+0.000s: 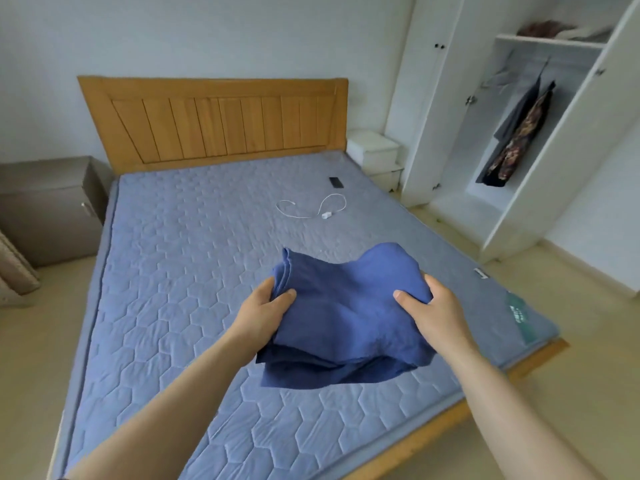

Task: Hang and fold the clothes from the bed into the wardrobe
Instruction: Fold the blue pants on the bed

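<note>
A folded blue garment (343,317) is lifted above the bed (173,271), its lower layers sagging. My left hand (266,306) grips its left edge, thumb on top and fingers underneath. My right hand (429,306) grips its right edge the same way. The white wardrobe (540,140) stands open at the right, beyond the bed's corner. Two dark garments (519,136) hang on its rail, and some folded clothes (554,29) lie on its top shelf.
A white cable (311,207) and a dark phone (336,182) lie on the mattress near the headboard (214,116). A grey nightstand (52,206) stands at the left, white drawers (377,157) at the right. The wardrobe door (588,140) stands open beside beige floor (460,233).
</note>
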The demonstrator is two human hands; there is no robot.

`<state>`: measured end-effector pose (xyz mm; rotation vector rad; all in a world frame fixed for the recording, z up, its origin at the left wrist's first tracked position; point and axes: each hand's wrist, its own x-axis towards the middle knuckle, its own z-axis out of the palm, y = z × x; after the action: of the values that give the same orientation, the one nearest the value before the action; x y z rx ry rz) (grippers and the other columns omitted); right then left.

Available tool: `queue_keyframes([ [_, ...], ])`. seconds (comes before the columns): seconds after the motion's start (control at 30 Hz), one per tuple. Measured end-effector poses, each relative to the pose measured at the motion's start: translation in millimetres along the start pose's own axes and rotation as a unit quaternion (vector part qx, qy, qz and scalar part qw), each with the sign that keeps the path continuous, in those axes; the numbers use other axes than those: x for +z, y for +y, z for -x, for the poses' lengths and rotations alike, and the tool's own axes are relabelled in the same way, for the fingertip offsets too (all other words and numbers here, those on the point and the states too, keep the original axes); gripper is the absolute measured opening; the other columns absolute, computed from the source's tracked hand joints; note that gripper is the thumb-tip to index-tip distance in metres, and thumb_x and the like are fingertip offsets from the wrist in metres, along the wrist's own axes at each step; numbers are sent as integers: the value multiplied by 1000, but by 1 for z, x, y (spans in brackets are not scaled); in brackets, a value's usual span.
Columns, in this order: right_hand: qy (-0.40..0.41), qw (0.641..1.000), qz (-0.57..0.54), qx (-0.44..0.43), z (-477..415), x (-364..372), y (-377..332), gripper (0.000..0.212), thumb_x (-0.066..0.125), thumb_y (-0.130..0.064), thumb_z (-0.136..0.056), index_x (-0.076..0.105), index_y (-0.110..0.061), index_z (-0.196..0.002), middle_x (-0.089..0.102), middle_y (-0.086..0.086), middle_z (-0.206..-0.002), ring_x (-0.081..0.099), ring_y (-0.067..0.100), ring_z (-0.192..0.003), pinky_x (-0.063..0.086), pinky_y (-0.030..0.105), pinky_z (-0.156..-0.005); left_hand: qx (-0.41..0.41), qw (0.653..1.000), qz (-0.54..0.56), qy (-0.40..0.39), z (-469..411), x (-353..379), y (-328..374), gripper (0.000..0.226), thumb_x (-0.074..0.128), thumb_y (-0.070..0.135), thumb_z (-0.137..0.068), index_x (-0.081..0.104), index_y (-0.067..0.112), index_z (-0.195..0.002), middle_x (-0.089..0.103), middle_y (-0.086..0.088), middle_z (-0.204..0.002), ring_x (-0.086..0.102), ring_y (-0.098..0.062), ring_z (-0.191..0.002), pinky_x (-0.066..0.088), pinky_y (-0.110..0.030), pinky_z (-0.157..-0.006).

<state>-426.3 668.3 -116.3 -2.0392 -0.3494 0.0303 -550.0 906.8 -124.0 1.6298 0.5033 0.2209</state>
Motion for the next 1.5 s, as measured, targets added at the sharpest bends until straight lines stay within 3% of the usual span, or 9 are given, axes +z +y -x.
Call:
queue_keyframes([
  [0.2,45,999,-11,-7,22,-129,17,14,71,-22,-82,60,-32,-80,67,-21,-73,60,-7,-69,41,7,-52,31,999,5,-39,30,108,45,19,54,26,-96,63,42,-96,72,16,-87,69,-4,-79,49,-21,-65],
  [0.37,96,995,7,-2,30,-223,33,10,70,-25,-83,62,-26,-78,68,-11,-72,61,1,-67,40,18,-56,53,994,13,-95,40,195,87,16,54,26,-96,64,38,-98,73,15,-83,70,-3,-73,50,-16,-58],
  [0.5,137,990,5,13,23,-285,42,7,69,-24,-83,63,-22,-80,69,-8,-73,63,7,-69,43,21,-58,73,988,8,-137,29,254,122,16,53,25,-97,64,36,-103,73,9,-92,70,-10,-83,52,-23,-66],
  [0.6,175,984,-6,15,8,-329,49,8,69,-23,-83,63,-27,-79,69,-15,-71,62,1,-65,42,16,-55,96,981,4,-166,8,298,146,14,55,24,-96,64,34,-102,73,10,-91,70,-7,-79,51,-19,-64],
  [0.87,273,962,8,20,-51,-422,69,20,70,-23,-83,62,-41,-83,68,-25,-80,63,-6,-77,47,19,-67,143,952,21,-268,-79,416,206,17,55,24,-96,64,34,-107,74,8,-96,70,-12,-87,52,-27,-73],
  [1.0,311,950,19,36,-76,-465,88,24,65,-18,-84,63,-42,-86,69,-25,-81,64,-7,-80,45,16,-65,153,931,34,-329,-109,485,226,19,54,20,-96,64,34,-105,74,12,-90,70,-5,-80,52,-16,-59],
  [1.17,333,941,42,56,-96,-526,125,29,63,-12,-85,62,-41,-83,69,-25,-78,64,-6,-80,43,11,-64,153,912,31,-380,-129,576,241,25,52,16,-97,64,36,-104,74,14,-91,70,-4,-81,51,-13,-59],
  [1.33,345,933,83,52,-119,-607,167,27,60,-13,-88,59,-38,-77,64,-27,-64,55,-22,-68,38,-2,-55,169,903,29,-395,-140,676,256,29,50,15,-97,64,40,-103,74,13,-95,70,-8,-86,52,-21,-69],
  [1.5,332,938,83,59,-159,-692,206,26,59,-17,-90,59,-40,-79,63,-23,-78,59,-11,-70,41,6,-54,161,912,32,-375,-153,766,277,28,51,14,-97,65,37,-102,74,8,-96,70,-14,-90,52,-28,-75],
])
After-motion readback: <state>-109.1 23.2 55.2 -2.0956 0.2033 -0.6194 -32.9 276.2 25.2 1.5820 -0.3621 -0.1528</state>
